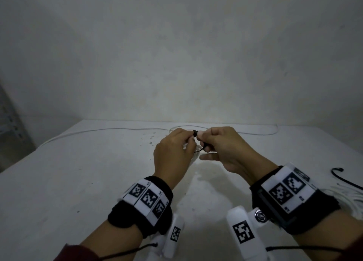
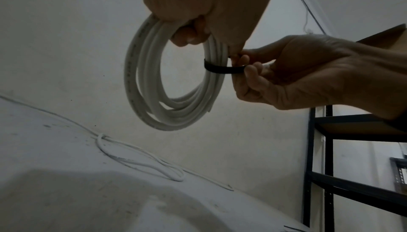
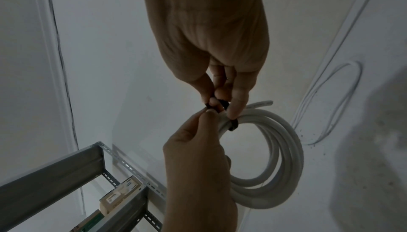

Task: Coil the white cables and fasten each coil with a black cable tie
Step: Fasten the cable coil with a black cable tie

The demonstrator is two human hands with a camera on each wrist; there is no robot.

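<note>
The white cable coil [image 2: 176, 82] looks light but springy: several stiff-ish loops that would likely fan apart if released, so the sensible place to hold it is at the top of the bundle, where all turns can be squeezed together. The left hand [image 1: 173, 154] does just that, fingers curled round the upper arc, with the rest of the coil hanging below its grip, clear of the worktop [image 1: 78, 172]. The black cable tie [image 2: 222, 69] is thin, flexible and probably slick; it circles the strands just beside the left grip, on the side toward the right hand [image 1: 225, 148]. That hand's grip is narrow, thumb and fingertips pinching the tie's ends right against the coil. A loose white cable [image 2: 141, 159] lies on the worktop well beyond both grips.
</note>
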